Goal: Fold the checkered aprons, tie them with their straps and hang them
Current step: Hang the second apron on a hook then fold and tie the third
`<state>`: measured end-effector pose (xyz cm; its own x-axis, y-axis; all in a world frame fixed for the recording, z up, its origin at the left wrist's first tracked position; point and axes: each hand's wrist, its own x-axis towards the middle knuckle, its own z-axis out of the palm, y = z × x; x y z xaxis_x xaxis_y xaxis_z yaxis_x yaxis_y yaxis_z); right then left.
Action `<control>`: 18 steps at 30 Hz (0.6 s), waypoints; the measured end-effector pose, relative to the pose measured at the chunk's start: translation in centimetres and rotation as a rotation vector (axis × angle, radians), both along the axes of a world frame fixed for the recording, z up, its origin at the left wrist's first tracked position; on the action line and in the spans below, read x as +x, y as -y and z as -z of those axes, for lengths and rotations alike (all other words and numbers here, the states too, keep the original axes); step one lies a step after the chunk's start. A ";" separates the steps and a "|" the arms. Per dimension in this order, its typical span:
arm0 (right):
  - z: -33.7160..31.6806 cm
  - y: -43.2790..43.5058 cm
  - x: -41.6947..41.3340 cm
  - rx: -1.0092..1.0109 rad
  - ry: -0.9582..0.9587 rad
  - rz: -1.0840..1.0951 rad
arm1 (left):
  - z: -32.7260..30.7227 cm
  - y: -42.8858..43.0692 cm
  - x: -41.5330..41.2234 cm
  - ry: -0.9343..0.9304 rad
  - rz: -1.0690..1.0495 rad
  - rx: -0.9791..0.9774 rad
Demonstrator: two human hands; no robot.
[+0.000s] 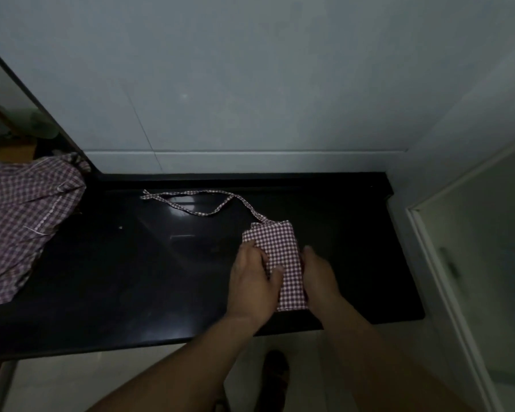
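While the fold is held: the folded apron (280,257) lies on the right part of the dark worktop (131,278), a narrow checkered packet with its long side running away from the viewer.
Left hand: the left hand (252,281) grips the packet's left edge, thumb on top and fingers curled over the cloth.
Right hand: the right hand (318,272) lies against the packet's right edge. Its fingers are hidden, so whether it grasps or merely braces cannot be told.
Strap: the strap (208,208) leaves the packet's far corner and trails loose across the worktop toward the far left, wavy and apart from both hands.
Step in hand (judged): the folding looks finished or nearly so, and binding with the strap comes next.
Doing it well: hold the packet flat with one hand so the layers cannot spring open. Draw the strap in untwisted with the other and wrap it snugly across the short width near the middle. Leave enough tail for the knot and for hanging.
Risk: thin cloth on a glossy surface may slide, and lifting both hands at once would probably loosen the fold.
Remaining work: a heap of checkered aprons (21,221) sits unfolded at the worktop's left end, well apart.
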<state>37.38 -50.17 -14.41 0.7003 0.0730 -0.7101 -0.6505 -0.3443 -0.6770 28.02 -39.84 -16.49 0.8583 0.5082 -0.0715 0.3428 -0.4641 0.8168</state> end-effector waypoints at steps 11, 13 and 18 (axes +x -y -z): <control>2.2 2.3 0.1 -0.388 0.648 -0.421 | 1.3 0.6 0.8 -0.270 0.409 0.485; 2.5 2.4 0.3 -0.425 0.790 -0.507 | 2.2 0.7 0.9 -0.312 0.432 0.532; 2.3 2.2 2.5 -0.321 0.632 -0.680 | 2.8 1.4 1.2 -0.335 0.410 0.562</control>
<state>39.91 -52.37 -16.72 0.8384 0.4702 -0.2755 0.2045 -0.7401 -0.6407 29.23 -41.20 -19.32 0.9638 0.1913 -0.1859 0.2415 -0.9217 0.3035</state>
